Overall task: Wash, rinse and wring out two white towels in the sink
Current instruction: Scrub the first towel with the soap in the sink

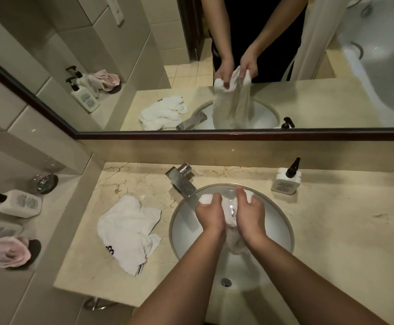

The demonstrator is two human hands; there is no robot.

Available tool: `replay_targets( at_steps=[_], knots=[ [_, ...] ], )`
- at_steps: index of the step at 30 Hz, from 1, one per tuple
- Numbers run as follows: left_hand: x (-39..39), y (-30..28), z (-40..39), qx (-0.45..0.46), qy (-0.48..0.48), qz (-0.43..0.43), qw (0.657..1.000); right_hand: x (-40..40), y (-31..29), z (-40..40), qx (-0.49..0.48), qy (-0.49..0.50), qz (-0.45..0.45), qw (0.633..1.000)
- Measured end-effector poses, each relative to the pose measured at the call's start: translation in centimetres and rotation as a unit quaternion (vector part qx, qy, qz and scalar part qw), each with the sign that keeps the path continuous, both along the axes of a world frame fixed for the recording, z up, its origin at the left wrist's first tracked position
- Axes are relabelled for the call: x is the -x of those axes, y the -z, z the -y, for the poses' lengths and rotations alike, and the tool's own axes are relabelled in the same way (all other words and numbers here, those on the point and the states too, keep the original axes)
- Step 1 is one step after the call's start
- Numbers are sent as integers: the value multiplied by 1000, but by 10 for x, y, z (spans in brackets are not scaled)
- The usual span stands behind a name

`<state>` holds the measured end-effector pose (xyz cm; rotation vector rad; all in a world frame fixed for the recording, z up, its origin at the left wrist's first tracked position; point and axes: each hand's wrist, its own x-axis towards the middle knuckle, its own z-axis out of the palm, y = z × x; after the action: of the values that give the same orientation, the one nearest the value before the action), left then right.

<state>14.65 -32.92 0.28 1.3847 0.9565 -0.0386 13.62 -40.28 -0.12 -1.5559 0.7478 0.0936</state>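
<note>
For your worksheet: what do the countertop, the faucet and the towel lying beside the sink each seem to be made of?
Countertop: looks like polished beige marble or similar stone, with brown veins and a soft sheen.
Faucet: seemingly chromed metal, bright and mirror-like.
Towel: white cotton terry by its look, nubbly and matte, lying crumpled.

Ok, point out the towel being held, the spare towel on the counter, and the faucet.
held towel (230, 213), head view, bunched part between both hands
spare towel (128, 227), head view, middle of the crumpled cloth
faucet (183, 185), head view, flat top of the spout
</note>
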Motion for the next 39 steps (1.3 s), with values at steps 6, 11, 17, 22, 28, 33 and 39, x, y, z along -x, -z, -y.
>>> replay_targets(
  at_steps=[6, 11, 17, 22, 28, 33, 39],
  knots=[
    [4, 7, -1, 37, 104, 3, 994, -1, -5, 2, 76, -38, 32, 996],
    [4, -7, 16, 74, 108, 1, 991, -26, -13, -2, 148, -63, 8, 987],
    [-11, -7, 1, 47, 9, -34, 998, -6, -20, -17, 91, -148, -16, 985],
    [3, -11, 17, 77, 81, -26, 993, -16, -12, -3, 63, -63, -62, 994],
    [-4, -8, -7, 51, 17, -61, 997, 7, -20, -25, 42, -128, -51, 990],
    [4, -22, 10, 53, 85, -18, 995, -16, -21, -11, 37, -33, -64, 997],
    [-4, -22, -5, 18, 88, -25, 996, -3, -23, -23, 54, -110, -45, 991]
  ],
)
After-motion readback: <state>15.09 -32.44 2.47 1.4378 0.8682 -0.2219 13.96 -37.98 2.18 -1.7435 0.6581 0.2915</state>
